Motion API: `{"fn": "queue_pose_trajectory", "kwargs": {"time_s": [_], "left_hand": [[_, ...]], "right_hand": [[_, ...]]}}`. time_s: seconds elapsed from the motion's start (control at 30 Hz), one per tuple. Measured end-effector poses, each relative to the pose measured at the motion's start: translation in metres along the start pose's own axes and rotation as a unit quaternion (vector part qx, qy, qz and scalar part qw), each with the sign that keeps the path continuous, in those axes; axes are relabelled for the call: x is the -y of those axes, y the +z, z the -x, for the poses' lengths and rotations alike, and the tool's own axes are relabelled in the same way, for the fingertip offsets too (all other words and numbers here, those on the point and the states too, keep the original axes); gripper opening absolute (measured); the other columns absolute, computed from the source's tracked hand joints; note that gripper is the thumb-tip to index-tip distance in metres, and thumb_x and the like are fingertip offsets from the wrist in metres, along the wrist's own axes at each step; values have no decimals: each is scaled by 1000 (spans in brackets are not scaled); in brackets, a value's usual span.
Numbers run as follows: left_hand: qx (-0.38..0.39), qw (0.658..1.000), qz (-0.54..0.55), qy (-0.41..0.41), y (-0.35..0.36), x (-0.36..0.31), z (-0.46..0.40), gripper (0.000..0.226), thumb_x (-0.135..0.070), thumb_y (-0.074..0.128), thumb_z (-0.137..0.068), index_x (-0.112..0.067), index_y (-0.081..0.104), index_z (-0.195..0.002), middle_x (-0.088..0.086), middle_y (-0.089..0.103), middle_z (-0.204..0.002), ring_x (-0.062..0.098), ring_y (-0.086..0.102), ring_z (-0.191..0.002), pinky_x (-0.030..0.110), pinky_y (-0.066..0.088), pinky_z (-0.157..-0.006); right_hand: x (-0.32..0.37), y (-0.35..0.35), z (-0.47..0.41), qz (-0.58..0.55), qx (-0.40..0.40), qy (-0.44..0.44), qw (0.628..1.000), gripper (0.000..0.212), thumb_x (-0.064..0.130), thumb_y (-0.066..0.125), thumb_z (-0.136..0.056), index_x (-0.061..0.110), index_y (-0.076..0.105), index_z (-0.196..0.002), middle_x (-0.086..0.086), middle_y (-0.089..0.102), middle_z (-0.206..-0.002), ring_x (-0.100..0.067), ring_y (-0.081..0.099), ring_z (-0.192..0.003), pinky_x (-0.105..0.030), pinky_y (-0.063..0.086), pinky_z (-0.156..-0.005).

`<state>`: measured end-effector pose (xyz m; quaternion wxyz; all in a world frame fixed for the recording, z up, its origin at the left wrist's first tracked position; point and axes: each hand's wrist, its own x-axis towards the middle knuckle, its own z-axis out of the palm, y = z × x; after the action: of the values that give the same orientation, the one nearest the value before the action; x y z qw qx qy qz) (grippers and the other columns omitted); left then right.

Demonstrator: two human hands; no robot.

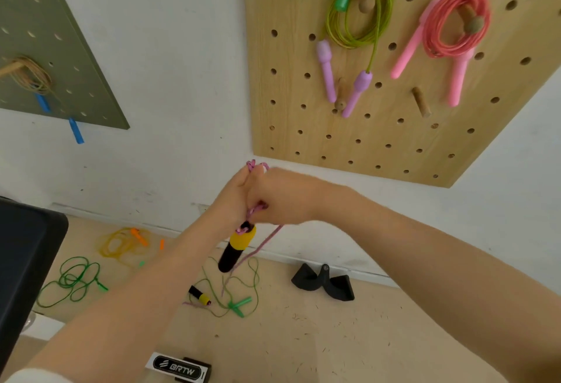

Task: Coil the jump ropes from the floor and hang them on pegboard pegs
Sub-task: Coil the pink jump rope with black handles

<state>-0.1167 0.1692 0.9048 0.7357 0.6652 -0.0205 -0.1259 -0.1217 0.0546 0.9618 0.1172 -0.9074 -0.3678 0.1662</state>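
Note:
My left hand (232, 197) and my right hand (282, 197) are pressed together in front of the wall, both shut on a pink braided jump rope (267, 240). Small loops of it stick out above my fingers. One black-and-yellow handle (236, 247) hangs just under my hands. The rope trails down to its other black-and-yellow handle (199, 295) on the floor. The wooden pegboard (394, 139) is up to the right, with a free peg (421, 102) and another free peg (341, 94).
On the wooden board hang a coiled green rope with purple handles (358, 12) and a coiled pink rope (455, 24). A grey-green pegboard (76, 57) at left holds a tan rope. Green ropes (73, 279), (239, 303), a yellow-orange rope (127, 243) and a black object (323, 282) lie on the floor.

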Motion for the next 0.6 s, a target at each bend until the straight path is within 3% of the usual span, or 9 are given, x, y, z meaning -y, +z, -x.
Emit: {"fn": "queue_pose_trajectory", "kwargs": {"time_s": [0.07, 0.17, 0.3, 0.37, 0.47, 0.53, 0.6], "left_hand": [[21, 999, -44, -7, 4, -3, 4, 31, -27, 30, -101, -12, 54, -88, 2, 62, -52, 14, 56, -44, 17, 45, -42], [74, 994, -85, 5, 6, -5, 6, 38, -35, 24, -101, -12, 55, -98, 11, 68, -61, 17, 49, -31, 22, 43, -39], [147, 989, -10, -24, 8, -8, 4, 42, -37, 23, -100, -11, 44, -76, 0, 41, -36, 10, 24, -25, 17, 20, -34], [198, 977, 43, -70, 6, -9, 3, 48, -48, 26, -91, -14, 49, -66, -4, 31, -32, 6, 17, -25, 16, 13, -35], [236, 963, 76, -109, 7, -13, 5, 46, -50, 31, -84, -18, 53, -60, -7, 28, -30, 4, 17, -23, 18, 10, -36], [230, 963, 98, -99, 8, -14, 5, 40, -46, 35, -85, -14, 51, -67, -8, 29, -31, 4, 18, -23, 18, 11, -36], [208, 972, 81, -73, 9, -17, 5, 32, -39, 40, -85, -11, 47, -72, -8, 30, -33, 4, 20, -25, 19, 16, -36]], "right_hand": [[-10, -12, 5, -1, -85, 18, 996, 15, 21, 64, -83, 9, 68, -75, 1, 55, -59, -11, 42, -54, -23, 31, -52], [-31, -21, 13, -53, -172, 63, 982, 25, 34, 75, -75, 12, 64, -74, 11, 44, -55, -5, 38, -50, -20, 28, -50], [-53, -18, 17, -151, -211, 75, 963, 26, 30, 79, -70, 14, 60, -78, 11, 48, -61, -1, 43, -50, -11, 32, -50], [-58, -12, 21, -226, -211, 60, 949, 33, 25, 78, -72, 17, 60, -99, 11, 52, -78, 2, 46, -61, -11, 37, -59], [-62, 0, 25, -297, -123, 25, 947, 57, 14, 68, -83, 24, 43, -133, 10, 53, -111, 11, 48, -87, -8, 40, -80], [-63, 5, 25, -383, -86, 11, 920, 45, 4, 62, -85, 15, 49, -127, 4, 60, -102, 2, 55, -89, -14, 44, -85], [-66, 4, 24, -439, -105, 21, 892, 34, 0, 63, -84, 10, 56, -115, -1, 63, -89, -6, 58, -79, -19, 48, -78]]}}
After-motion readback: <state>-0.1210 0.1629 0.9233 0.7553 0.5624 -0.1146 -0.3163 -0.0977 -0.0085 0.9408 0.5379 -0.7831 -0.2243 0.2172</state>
